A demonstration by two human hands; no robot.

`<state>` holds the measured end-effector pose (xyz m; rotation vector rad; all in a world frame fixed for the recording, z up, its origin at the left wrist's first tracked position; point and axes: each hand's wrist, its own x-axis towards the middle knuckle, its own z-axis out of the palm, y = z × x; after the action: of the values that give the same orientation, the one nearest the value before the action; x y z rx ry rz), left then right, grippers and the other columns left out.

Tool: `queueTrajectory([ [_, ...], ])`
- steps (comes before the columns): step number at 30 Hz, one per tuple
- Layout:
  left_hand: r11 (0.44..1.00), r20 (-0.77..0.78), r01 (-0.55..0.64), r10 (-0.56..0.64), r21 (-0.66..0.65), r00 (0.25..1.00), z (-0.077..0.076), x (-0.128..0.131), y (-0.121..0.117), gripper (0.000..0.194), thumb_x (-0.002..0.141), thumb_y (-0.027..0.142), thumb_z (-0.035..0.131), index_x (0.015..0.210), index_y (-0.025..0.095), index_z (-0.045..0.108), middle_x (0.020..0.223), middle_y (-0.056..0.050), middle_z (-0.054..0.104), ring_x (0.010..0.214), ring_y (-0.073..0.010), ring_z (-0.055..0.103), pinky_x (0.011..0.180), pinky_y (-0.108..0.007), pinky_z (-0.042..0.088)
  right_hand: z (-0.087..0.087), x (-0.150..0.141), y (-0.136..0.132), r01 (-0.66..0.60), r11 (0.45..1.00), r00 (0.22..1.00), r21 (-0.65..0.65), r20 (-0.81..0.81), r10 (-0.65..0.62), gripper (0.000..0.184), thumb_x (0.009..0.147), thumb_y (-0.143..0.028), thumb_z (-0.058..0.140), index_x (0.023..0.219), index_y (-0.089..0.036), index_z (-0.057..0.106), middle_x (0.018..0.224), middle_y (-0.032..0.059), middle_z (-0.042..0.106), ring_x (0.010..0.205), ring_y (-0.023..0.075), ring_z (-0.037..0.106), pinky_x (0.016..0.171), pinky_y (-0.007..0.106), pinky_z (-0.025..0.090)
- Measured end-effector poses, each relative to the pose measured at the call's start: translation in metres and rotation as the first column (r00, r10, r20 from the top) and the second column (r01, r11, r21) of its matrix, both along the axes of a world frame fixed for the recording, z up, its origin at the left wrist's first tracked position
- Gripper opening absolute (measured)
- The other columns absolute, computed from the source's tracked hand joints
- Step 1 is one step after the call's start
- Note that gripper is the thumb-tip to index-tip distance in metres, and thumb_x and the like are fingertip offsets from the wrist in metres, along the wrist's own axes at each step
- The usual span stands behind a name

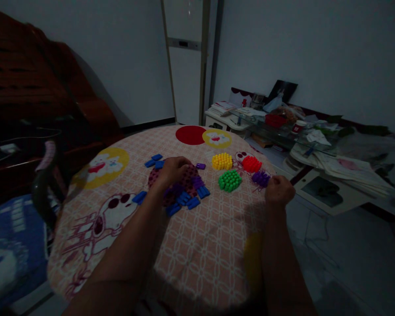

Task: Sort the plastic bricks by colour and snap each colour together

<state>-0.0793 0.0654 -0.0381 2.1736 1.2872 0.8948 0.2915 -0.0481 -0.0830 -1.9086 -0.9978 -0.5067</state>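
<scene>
My left hand [175, 169] reaches over a loose group of blue blocks [192, 202] and purple blocks [197, 182] on the tablecloth. Its fingers are curled downward, and their tips are hidden from me. A single purple block [200, 166] lies just past these fingers. At the right edge of the table, my right hand [279, 190] is closed beside a purple cluster of small pieces [260, 178]; whatever it pinches is too dark to make out. Left of that cluster sit yellow [222, 161], green [229, 180] and red [252, 164] clusters of small pieces.
A patterned cloth covers the round table [197, 245]. To the right stands a glass-topped cabinet [283, 131] crowded with papers, a paper cup [298, 127] and bags. A wooden bench [52, 83] and a chair [46, 184] are at left. A tall white unit [186, 74] stands behind.
</scene>
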Motion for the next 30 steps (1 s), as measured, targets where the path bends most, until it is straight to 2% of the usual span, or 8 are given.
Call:
queueTrajectory([
  [3,0.998,-0.102,0.037,-0.033,0.041,0.994,-0.012,0.020,-0.004,0.024,0.081,0.022,0.055,0.095,0.017,0.074,0.095,-0.009,0.076,0.092,-0.0247,0.067,0.088,-0.036,0.051,0.003,-0.010,0.001,-0.017,0.996,1.000,0.083,-0.005,0.017,0.017,0.076,-0.024,0.053,0.077,-0.018,0.069,0.074,0.0090,0.069,0.070,0.0226,0.061,0.070,0.033,0.046],
  [8,0.989,-0.193,0.107,-0.086,0.103,0.977,-0.027,0.041,-0.010,0.030,0.085,0.015,0.050,0.107,0.016,0.071,0.109,-0.012,0.072,0.105,-0.0264,0.065,0.098,-0.038,0.048,0.004,-0.025,0.005,-0.152,0.983,0.988,0.098,-0.015,0.154,0.021,0.082,-0.028,0.051,0.083,-0.017,0.068,0.078,0.0095,0.071,0.071,0.0214,0.064,0.071,0.032,0.048],
  [12,0.995,-0.248,0.084,-0.067,0.059,0.966,-0.024,0.031,-0.006,0.027,0.084,0.016,0.051,0.104,0.014,0.070,0.107,-0.014,0.071,0.102,-0.0281,0.065,0.095,-0.041,0.049,0.004,-0.033,0.007,-0.204,0.975,0.979,0.091,0.007,0.204,0.023,0.083,-0.031,0.051,0.082,-0.017,0.069,0.075,0.0093,0.070,0.068,0.0205,0.062,0.069,0.031,0.048],
  [15,0.985,-0.276,0.172,-0.172,-0.024,0.946,-0.020,0.023,-0.004,0.023,0.084,0.021,0.055,0.100,0.017,0.072,0.106,-0.011,0.073,0.096,-0.0263,0.066,0.091,-0.037,0.050,0.002,-0.042,0.010,-0.257,0.963,0.966,0.077,0.021,0.257,0.023,0.084,-0.031,0.051,0.081,-0.018,0.070,0.075,0.0084,0.071,0.068,0.0200,0.063,0.069,0.031,0.048],
  [19,0.975,-0.304,0.218,-0.219,-0.039,0.927,-0.018,0.022,-0.005,0.020,0.074,0.019,0.064,0.092,0.021,0.075,0.098,-0.007,0.075,0.093,-0.0249,0.067,0.088,-0.033,0.049,0.000,-0.062,0.013,-0.449,0.893,0.893,0.041,0.070,0.445,0.023,0.087,-0.030,0.050,0.083,-0.019,0.070,0.074,0.0063,0.071,0.067,0.0184,0.064,0.068,0.029,0.049],
  [22,0.978,-0.239,0.199,-0.207,-0.058,0.949,-0.015,0.023,-0.006,0.017,0.071,0.020,0.065,0.085,0.020,0.074,0.088,-0.005,0.075,0.084,-0.0228,0.067,0.080,-0.031,0.050,0.002,-0.078,0.012,-0.579,0.814,0.812,0.037,0.116,0.572,0.024,0.090,-0.028,0.049,0.082,-0.019,0.070,0.074,0.0053,0.070,0.067,0.0173,0.064,0.068,0.028,0.050],
  [26,0.981,-0.017,0.164,-0.167,-0.103,0.986,-0.005,0.026,-0.012,0.016,0.071,0.025,0.065,0.083,0.018,0.072,0.076,-0.003,0.071,0.072,-0.0184,0.064,0.066,-0.027,0.048,0.008,-0.097,0.008,-0.670,0.739,0.740,0.076,0.144,0.657,0.024,0.093,-0.028,0.050,0.084,-0.019,0.070,0.077,0.0062,0.071,0.069,0.0172,0.066,0.070,0.029,0.051],
  [30,0.916,0.289,0.332,-0.262,-0.225,0.921,0.006,0.042,-0.025,0.022,0.074,0.030,0.064,0.089,0.014,0.069,0.072,-0.001,0.067,0.063,-0.0128,0.059,0.059,-0.022,0.046,0.015,-0.113,0.003,-0.744,0.660,0.668,0.107,0.103,0.737,0.022,0.094,-0.030,0.054,0.086,-0.019,0.071,0.080,0.0063,0.073,0.070,0.0170,0.067,0.070,0.029,0.054],
])
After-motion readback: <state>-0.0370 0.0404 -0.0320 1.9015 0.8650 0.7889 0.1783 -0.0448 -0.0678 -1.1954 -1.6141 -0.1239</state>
